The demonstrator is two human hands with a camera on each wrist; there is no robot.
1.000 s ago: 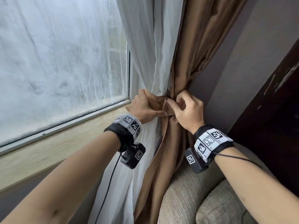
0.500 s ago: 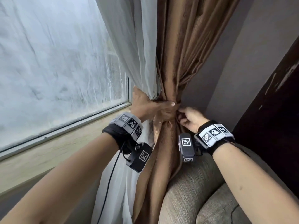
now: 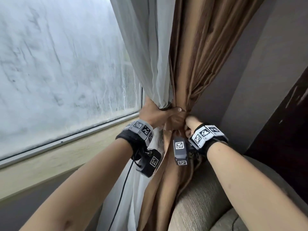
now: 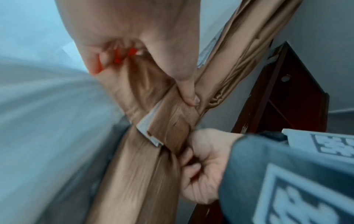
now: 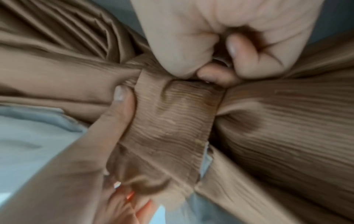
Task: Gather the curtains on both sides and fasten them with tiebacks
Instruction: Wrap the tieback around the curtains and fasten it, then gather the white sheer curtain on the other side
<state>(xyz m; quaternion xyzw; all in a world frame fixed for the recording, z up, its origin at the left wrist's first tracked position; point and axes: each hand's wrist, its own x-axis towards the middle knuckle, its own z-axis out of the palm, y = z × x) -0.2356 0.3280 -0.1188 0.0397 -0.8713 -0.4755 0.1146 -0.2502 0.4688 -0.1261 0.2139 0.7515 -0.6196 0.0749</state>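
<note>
The left hand [image 3: 155, 114] was wrapped round the gathered brown ribbed curtain [image 3: 191, 55] & sheer white curtain [image 3: 150, 64], thumb pressing the brown fabric tieback band [image 4: 172, 121] at centre frame. The right hand [image 3: 191, 127], at 3 o'clock of the bundle, had its fingers [image 5: 247, 60] curled, pinching the band's end. A grey woven sofa arm [image 3: 200, 197] sat at 5 o'clock.
</note>
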